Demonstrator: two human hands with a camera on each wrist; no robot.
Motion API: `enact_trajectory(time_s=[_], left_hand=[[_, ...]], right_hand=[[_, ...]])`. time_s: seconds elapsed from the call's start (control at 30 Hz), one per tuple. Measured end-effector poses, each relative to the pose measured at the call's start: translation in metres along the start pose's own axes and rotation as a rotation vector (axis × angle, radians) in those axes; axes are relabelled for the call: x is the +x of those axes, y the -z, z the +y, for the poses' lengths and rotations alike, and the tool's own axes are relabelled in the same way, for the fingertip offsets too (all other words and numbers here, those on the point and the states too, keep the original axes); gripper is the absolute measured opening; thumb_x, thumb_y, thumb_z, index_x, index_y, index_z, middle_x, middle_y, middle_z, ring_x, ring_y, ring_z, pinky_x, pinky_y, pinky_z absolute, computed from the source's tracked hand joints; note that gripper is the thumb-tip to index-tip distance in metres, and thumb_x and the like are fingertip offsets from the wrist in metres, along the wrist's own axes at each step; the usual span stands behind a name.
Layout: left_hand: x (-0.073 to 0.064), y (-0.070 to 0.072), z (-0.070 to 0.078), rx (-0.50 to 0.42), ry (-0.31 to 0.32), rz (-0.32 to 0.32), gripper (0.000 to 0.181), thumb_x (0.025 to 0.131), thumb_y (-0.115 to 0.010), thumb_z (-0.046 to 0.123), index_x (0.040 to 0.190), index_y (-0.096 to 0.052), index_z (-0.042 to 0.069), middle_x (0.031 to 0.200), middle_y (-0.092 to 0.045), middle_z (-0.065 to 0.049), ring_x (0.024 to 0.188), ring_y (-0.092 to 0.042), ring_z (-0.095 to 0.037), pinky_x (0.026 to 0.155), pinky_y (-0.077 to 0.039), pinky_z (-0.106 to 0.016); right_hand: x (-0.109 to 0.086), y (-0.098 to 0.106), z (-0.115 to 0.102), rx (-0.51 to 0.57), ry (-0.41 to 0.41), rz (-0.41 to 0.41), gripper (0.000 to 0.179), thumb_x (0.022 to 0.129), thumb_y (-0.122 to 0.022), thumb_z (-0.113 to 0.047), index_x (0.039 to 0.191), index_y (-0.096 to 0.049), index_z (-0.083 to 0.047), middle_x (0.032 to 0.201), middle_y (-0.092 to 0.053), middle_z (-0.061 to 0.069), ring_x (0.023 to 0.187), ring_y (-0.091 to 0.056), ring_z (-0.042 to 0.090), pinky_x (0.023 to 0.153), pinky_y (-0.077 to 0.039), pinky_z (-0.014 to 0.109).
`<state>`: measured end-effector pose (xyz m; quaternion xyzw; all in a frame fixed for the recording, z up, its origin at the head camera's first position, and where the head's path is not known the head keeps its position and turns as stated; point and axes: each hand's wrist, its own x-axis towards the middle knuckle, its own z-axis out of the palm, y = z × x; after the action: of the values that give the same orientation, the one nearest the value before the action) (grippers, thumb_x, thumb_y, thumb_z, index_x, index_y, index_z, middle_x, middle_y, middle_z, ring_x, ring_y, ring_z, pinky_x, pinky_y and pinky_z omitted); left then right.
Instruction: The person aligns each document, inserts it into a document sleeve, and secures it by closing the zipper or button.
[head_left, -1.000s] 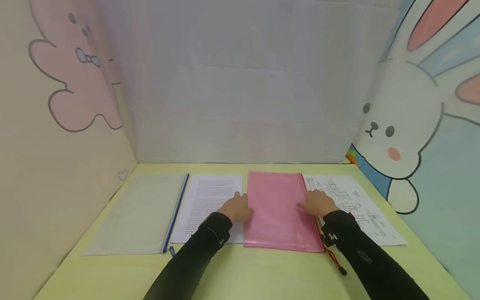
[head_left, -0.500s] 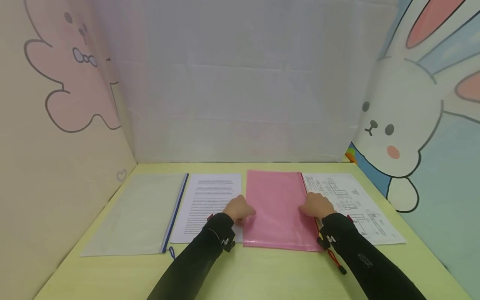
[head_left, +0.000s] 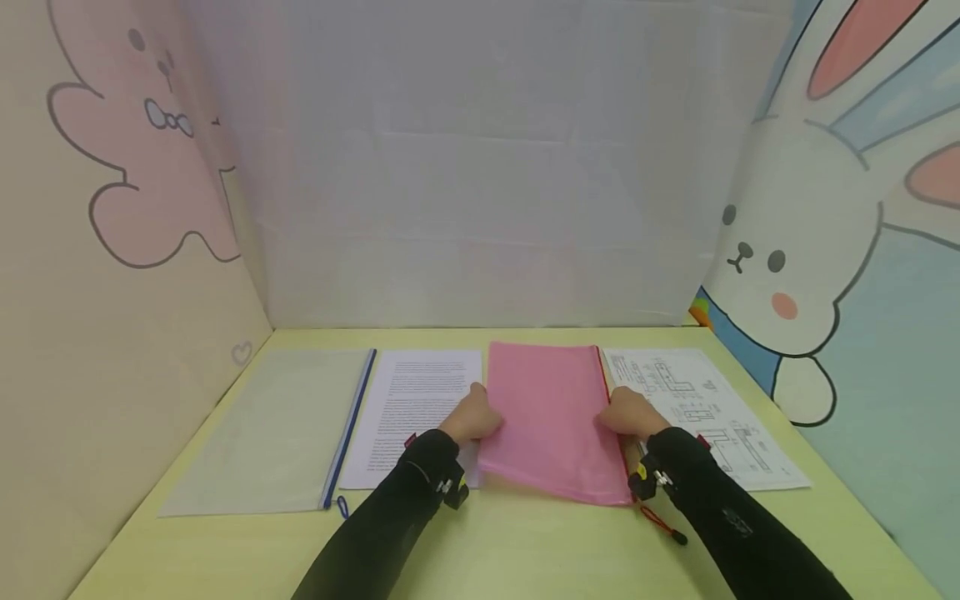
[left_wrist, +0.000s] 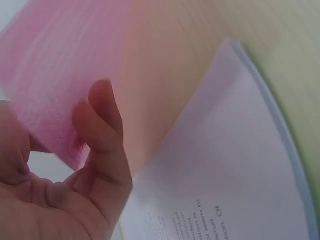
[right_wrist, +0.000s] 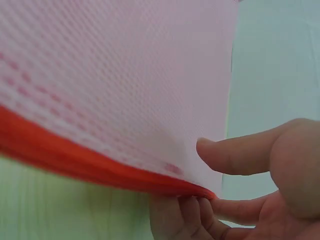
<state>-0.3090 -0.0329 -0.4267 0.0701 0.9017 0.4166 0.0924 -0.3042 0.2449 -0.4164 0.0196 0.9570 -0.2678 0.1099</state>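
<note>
A pink mesh zipper document pouch is held by its two sides above the yellow table. My left hand pinches its left edge; in the left wrist view, curled fingers and the thumb meet around the pink sheet. On the opposite side my right hand grips the edge with the red zipper, thumb over the face and fingers beneath. A red pull cord with a dark end trails from the lower right corner. The pouch's near edge shows a shadow below it.
Left of the pouch lies a stack of printed text sheets, partly under my left forearm. Farther left is a whitish pouch with a blue zipper. Sheets with technical drawings lie at the right. Walls enclose the table's back and sides.
The pink pouch has come up off the table and shifted slightly left, its near left corner raised. My left hand has taken hold of its left edge. The papers stay put.
</note>
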Motion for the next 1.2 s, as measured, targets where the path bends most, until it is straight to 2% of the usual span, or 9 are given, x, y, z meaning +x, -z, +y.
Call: enact_trajectory(time_s=[0.1, 0.2, 0.3, 0.47, 0.7, 0.87, 1.03, 1.2], left_hand=[[0.001, 0.003, -0.001, -0.079, -0.005, 0.018, 0.056, 0.080, -0.053, -0.003, 0.133, -0.037, -0.013, 0.109, -0.058, -0.026, 0.087, -0.057, -0.029, 0.066, -0.049, -0.036], [0.000, 0.007, -0.002, -0.135, 0.000, 0.029, 0.062, 0.080, -0.051, -0.004, 0.140, -0.034, -0.011, 0.116, -0.058, -0.028, 0.090, -0.057, -0.029, 0.067, -0.050, -0.035], [-0.002, 0.013, -0.003, -0.145, 0.013, 0.040, 0.063, 0.082, -0.050, -0.003, 0.142, -0.033, -0.010, 0.120, -0.058, -0.030, 0.096, -0.058, -0.031, 0.076, -0.052, -0.039], [-0.004, 0.019, -0.013, -0.114, 0.041, 0.065, 0.062, 0.088, -0.048, 0.001, 0.147, -0.031, -0.008, 0.124, -0.057, -0.032, 0.100, -0.059, -0.034, 0.088, -0.051, -0.046], [-0.008, 0.024, -0.031, -0.090, 0.049, 0.117, 0.061, 0.088, -0.047, 0.003, 0.147, -0.032, -0.008, 0.118, -0.059, -0.031, 0.094, -0.061, -0.034, 0.078, -0.051, -0.044], [-0.010, 0.028, -0.041, -0.103, 0.056, 0.151, 0.061, 0.088, -0.047, 0.002, 0.146, -0.033, -0.009, 0.118, -0.060, -0.032, 0.092, -0.061, -0.033, 0.075, -0.052, -0.042], [-0.012, 0.035, -0.047, -0.103, 0.064, 0.188, 0.061, 0.088, -0.045, 0.003, 0.147, -0.033, -0.010, 0.128, -0.056, -0.036, 0.099, -0.058, -0.036, 0.084, -0.050, -0.047], [-0.013, 0.041, -0.056, -0.120, 0.082, 0.204, 0.061, 0.091, -0.042, 0.005, 0.149, -0.029, -0.009, 0.135, -0.053, -0.037, 0.105, -0.057, -0.037, 0.090, -0.048, -0.049]], right_hand=[[0.000, -0.002, -0.002, 0.065, -0.005, -0.022, 0.029, 0.091, -0.060, -0.010, 0.110, -0.056, 0.011, 0.087, -0.055, 0.013, 0.073, -0.057, 0.024, 0.059, -0.048, 0.031], [0.000, -0.003, -0.004, 0.147, -0.014, -0.060, 0.044, 0.094, -0.061, -0.011, 0.128, -0.049, 0.013, 0.098, -0.058, 0.017, 0.079, -0.060, 0.025, 0.065, -0.055, 0.034], [-0.001, -0.005, -0.008, 0.237, -0.017, -0.112, 0.058, 0.095, -0.063, -0.013, 0.141, -0.038, 0.012, 0.106, -0.059, 0.020, 0.084, -0.062, 0.027, 0.070, -0.059, 0.038], [-0.003, -0.011, -0.010, 0.418, -0.019, -0.201, 0.066, 0.097, -0.064, -0.015, 0.149, -0.030, 0.007, 0.110, -0.059, 0.020, 0.092, -0.060, 0.029, 0.077, -0.058, 0.040], [-0.006, -0.023, -0.017, 0.589, 0.027, -0.231, 0.056, 0.096, -0.062, -0.008, 0.140, -0.038, 0.019, 0.118, -0.059, 0.025, 0.098, -0.060, 0.031, 0.089, -0.055, 0.044], [-0.010, -0.032, -0.025, 0.663, 0.046, -0.248, 0.053, 0.095, -0.060, -0.005, 0.137, -0.039, 0.021, 0.120, -0.060, 0.027, 0.096, -0.064, 0.031, 0.088, -0.056, 0.045], [-0.017, -0.040, -0.031, 0.689, 0.052, -0.310, 0.054, 0.096, -0.060, -0.007, 0.138, -0.038, 0.019, 0.115, -0.064, 0.025, 0.093, -0.068, 0.031, 0.084, -0.058, 0.046], [-0.024, -0.048, -0.038, 0.689, 0.079, -0.355, 0.038, 0.096, -0.061, -0.008, 0.124, -0.051, 0.015, 0.104, -0.068, 0.020, 0.088, -0.069, 0.030, 0.078, -0.060, 0.043]])
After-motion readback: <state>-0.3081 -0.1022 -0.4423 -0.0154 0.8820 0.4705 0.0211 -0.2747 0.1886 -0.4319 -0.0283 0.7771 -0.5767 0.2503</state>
